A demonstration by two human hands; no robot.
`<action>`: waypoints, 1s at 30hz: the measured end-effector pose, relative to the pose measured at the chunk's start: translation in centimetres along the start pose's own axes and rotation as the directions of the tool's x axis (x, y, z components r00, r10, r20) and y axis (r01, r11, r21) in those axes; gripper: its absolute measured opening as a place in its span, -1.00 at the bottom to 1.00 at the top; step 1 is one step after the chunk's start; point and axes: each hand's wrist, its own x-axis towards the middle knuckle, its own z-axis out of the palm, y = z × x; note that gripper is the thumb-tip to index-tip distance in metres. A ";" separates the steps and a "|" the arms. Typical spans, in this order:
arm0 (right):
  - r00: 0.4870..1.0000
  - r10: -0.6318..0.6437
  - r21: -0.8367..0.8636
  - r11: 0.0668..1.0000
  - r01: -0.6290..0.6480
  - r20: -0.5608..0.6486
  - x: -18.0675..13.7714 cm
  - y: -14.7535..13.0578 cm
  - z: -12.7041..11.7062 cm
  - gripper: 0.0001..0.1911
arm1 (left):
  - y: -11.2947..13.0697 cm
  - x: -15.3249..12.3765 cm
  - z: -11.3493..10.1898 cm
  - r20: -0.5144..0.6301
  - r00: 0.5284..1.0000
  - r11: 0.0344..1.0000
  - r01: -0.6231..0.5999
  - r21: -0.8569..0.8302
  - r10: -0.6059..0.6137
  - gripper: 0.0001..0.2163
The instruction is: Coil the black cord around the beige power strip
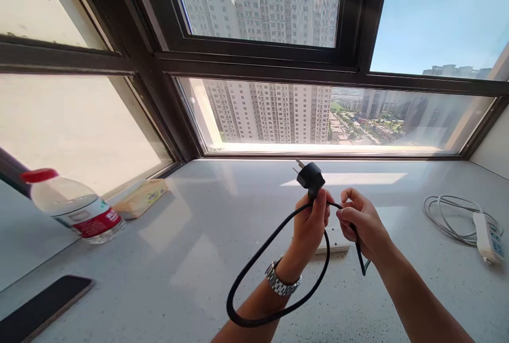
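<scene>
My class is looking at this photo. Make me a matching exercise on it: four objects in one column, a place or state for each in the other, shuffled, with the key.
Things
1. Black plug
2. Bottle
3. Wristwatch
4. Dark phone

Places and states
A. Fastened round a wrist
B. Lying flat at the picture's lower left
C. Prongs bare, just above the left hand
D. Topped with a red cap

Pairs: 1-C, 2-D, 3-A, 4-B

I have room to pass over the windowsill (pixel 186 290) between the bottle (pixel 85 216) and left hand (pixel 310 221), and between the right hand (pixel 366 223) and white power strip (pixel 485 237). The hanging loop of black cord (pixel 230 300) blocks the left hand's near side; a white block (pixel 339 248), half hidden, perhaps low, obstructs too.
</scene>
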 end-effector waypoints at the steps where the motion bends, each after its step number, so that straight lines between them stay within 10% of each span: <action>1: 0.997 0.049 0.001 0.999 -0.049 0.058 0.1 0.0 -0.2 -0.74 | 0.6 0.3 -0.2 -0.062 0.997 0.999 -0.043 -0.023 0.042 -0.50; 4: 0.941 0.187 -0.061 0.982 -0.177 0.280 0.3 0.0 -0.8 -0.76 | 3.0 1.3 -1.3 -0.185 0.978 0.980 -0.129 -0.152 0.100 -0.48; 8: 0.839 0.302 -0.381 0.916 -0.124 0.453 0.6 -0.1 -1.9 -0.82 | 6.5 2.4 -4.3 -0.165 0.977 0.887 0.044 -0.460 -0.133 -0.55; 12: 0.885 0.306 -0.682 0.731 0.017 0.350 1.8 0.1 -4.4 -0.77 | 9.3 2.8 -7.2 -0.332 0.933 0.822 -0.081 -0.564 -0.136 -0.58; 22: 0.950 0.086 -0.508 0.857 0.084 0.301 3.5 -0.8 -7.3 -0.63 | 12.4 2.1 -8.2 -0.611 0.787 0.885 -0.222 -0.410 -0.086 -0.58; 30: 0.950 -0.196 -0.669 0.675 0.310 0.242 1.0 -2.0 -5.1 -0.80 | 12.3 1.4 -8.0 -0.574 0.664 0.861 -0.480 0.165 0.480 -0.57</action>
